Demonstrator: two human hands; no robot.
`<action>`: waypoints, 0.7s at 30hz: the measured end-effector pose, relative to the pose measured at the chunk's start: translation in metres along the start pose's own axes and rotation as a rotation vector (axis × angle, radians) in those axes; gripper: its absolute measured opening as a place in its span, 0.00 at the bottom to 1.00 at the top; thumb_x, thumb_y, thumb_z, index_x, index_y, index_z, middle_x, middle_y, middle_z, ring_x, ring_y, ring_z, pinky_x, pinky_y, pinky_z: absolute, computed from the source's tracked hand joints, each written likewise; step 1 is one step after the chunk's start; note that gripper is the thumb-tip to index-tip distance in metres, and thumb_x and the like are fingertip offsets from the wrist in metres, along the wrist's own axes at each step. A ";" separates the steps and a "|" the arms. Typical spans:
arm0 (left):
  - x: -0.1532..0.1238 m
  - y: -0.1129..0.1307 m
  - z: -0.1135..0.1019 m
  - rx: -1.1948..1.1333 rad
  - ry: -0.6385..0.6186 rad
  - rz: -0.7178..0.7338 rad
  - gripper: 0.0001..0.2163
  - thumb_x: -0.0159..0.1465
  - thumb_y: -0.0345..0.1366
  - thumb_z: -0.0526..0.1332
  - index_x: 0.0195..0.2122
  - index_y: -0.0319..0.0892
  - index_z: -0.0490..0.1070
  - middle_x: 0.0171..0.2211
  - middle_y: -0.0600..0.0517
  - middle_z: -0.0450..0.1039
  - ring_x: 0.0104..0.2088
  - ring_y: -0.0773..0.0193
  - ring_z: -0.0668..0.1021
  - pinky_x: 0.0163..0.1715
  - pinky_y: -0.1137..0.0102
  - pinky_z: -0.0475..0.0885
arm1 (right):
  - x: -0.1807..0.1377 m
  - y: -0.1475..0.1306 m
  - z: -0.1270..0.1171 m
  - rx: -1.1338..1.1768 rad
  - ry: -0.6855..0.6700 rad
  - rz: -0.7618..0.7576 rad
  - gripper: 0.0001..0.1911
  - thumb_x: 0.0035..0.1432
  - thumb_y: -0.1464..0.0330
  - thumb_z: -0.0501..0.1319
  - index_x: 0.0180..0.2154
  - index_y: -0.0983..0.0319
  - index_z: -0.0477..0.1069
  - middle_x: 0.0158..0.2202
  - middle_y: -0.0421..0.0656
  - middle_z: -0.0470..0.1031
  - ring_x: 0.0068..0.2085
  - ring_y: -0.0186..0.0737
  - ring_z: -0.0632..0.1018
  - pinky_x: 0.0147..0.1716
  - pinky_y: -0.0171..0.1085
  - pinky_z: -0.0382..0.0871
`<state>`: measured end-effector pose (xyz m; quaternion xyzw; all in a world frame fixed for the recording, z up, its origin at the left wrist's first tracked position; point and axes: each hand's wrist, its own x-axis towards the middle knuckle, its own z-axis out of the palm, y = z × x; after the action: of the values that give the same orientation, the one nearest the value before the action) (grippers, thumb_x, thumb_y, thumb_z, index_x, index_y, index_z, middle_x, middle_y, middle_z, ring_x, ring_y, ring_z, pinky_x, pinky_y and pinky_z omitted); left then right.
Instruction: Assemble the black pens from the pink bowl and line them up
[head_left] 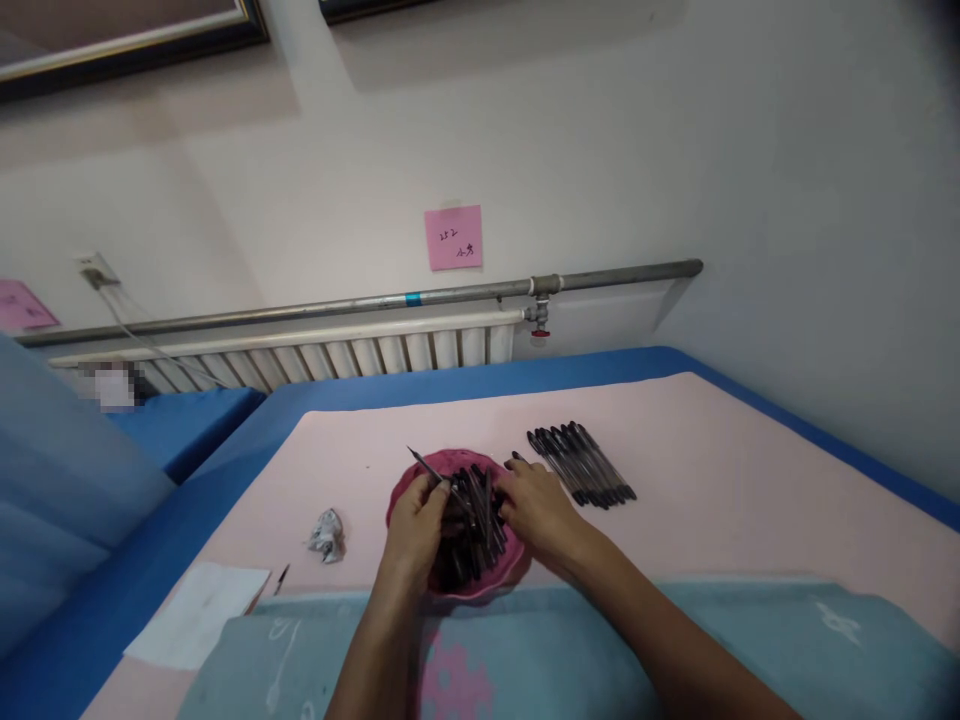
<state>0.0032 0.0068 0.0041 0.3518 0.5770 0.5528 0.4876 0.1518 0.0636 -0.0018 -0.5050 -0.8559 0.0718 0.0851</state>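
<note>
Out by the left edge of the pink mat there's a white sheet of paper, a small dark pointed piece just beside it, and farther up a crumpled grey-white bundle. A teal cloth covers the near edge, right up to the pink basket, and over on the right, towards the far edge, here's a row of dark-ended pens, side by side on a slant. The basket sits mid-mat, closer to the near edge, round and wavy-rimmed, and it's heaped with slim dark pieces lying every which way. And the left hand has one: thumb and fingertips pinch a slim dark pen over the basket's left side, thin tip aimed towards the mat's far left corner. The right hand reaches over the right of the rim, fingers bent and slightly spread by the heap; whether they grip anything, I cannot tell. Both hands hide stretches of rim, the pen's lower end is lost among the dark pieces, the basket's shadowy bottom is hard to read, and both forearms run out of view below.
</note>
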 end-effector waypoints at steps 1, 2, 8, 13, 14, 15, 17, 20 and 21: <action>0.000 0.000 0.000 0.006 -0.003 0.003 0.09 0.54 0.41 0.57 0.31 0.41 0.67 0.27 0.53 0.72 0.27 0.66 0.74 0.26 0.71 0.70 | 0.001 0.001 0.000 0.004 -0.004 0.001 0.10 0.49 0.73 0.55 0.33 0.62 0.72 0.41 0.50 0.69 0.40 0.46 0.68 0.37 0.41 0.57; 0.000 0.000 0.000 0.011 -0.007 0.004 0.09 0.54 0.41 0.57 0.31 0.41 0.67 0.27 0.53 0.72 0.26 0.66 0.74 0.26 0.71 0.70 | 0.002 0.002 0.000 0.008 -0.007 0.002 0.10 0.49 0.73 0.54 0.33 0.62 0.72 0.40 0.50 0.69 0.38 0.45 0.69 0.35 0.40 0.58; 0.000 0.000 0.002 0.026 -0.025 -0.011 0.09 0.54 0.41 0.57 0.32 0.42 0.67 0.26 0.53 0.72 0.26 0.65 0.75 0.26 0.71 0.70 | 0.004 0.006 0.003 0.046 -0.016 0.004 0.10 0.48 0.73 0.55 0.34 0.60 0.72 0.37 0.47 0.70 0.35 0.41 0.70 0.31 0.37 0.58; 0.000 0.002 0.003 0.015 0.003 -0.017 0.08 0.54 0.40 0.57 0.30 0.41 0.67 0.24 0.54 0.71 0.25 0.66 0.74 0.24 0.71 0.69 | 0.002 0.008 0.004 0.081 0.026 -0.018 0.10 0.50 0.74 0.53 0.34 0.61 0.71 0.36 0.48 0.71 0.37 0.41 0.70 0.35 0.37 0.59; 0.000 0.002 0.002 0.000 0.011 -0.014 0.07 0.53 0.39 0.58 0.30 0.41 0.67 0.23 0.54 0.71 0.25 0.66 0.74 0.24 0.72 0.69 | 0.000 0.007 0.002 0.084 0.049 -0.021 0.11 0.51 0.75 0.52 0.34 0.61 0.71 0.38 0.48 0.71 0.38 0.42 0.70 0.36 0.38 0.59; 0.000 0.003 0.002 -0.022 0.015 -0.012 0.07 0.53 0.39 0.58 0.29 0.41 0.67 0.24 0.54 0.71 0.25 0.66 0.74 0.24 0.72 0.70 | -0.002 0.007 0.001 0.095 0.083 -0.027 0.11 0.51 0.75 0.52 0.35 0.62 0.70 0.38 0.49 0.70 0.39 0.42 0.70 0.37 0.38 0.59; -0.001 0.003 0.002 -0.098 0.009 -0.020 0.08 0.52 0.39 0.59 0.30 0.41 0.67 0.25 0.54 0.72 0.25 0.67 0.74 0.25 0.72 0.70 | -0.006 0.005 -0.003 0.172 0.185 -0.032 0.11 0.53 0.75 0.50 0.33 0.63 0.69 0.37 0.48 0.70 0.39 0.41 0.70 0.38 0.38 0.59; -0.002 0.005 0.002 -0.231 -0.026 -0.063 0.10 0.51 0.39 0.61 0.32 0.41 0.65 0.27 0.53 0.73 0.25 0.66 0.75 0.27 0.70 0.71 | -0.015 0.003 -0.007 0.422 0.276 -0.013 0.09 0.55 0.72 0.48 0.29 0.60 0.66 0.28 0.42 0.70 0.30 0.38 0.70 0.31 0.35 0.61; -0.003 0.006 0.002 -0.264 -0.039 -0.078 0.11 0.51 0.39 0.61 0.33 0.41 0.65 0.28 0.52 0.73 0.26 0.66 0.76 0.27 0.69 0.71 | -0.017 0.002 -0.008 0.496 0.266 -0.012 0.08 0.54 0.71 0.49 0.28 0.60 0.65 0.26 0.40 0.69 0.28 0.37 0.70 0.29 0.35 0.61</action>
<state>0.0051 0.0055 0.0103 0.2729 0.5028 0.5975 0.5618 0.1634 0.0499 0.0041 -0.4688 -0.7964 0.2116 0.3181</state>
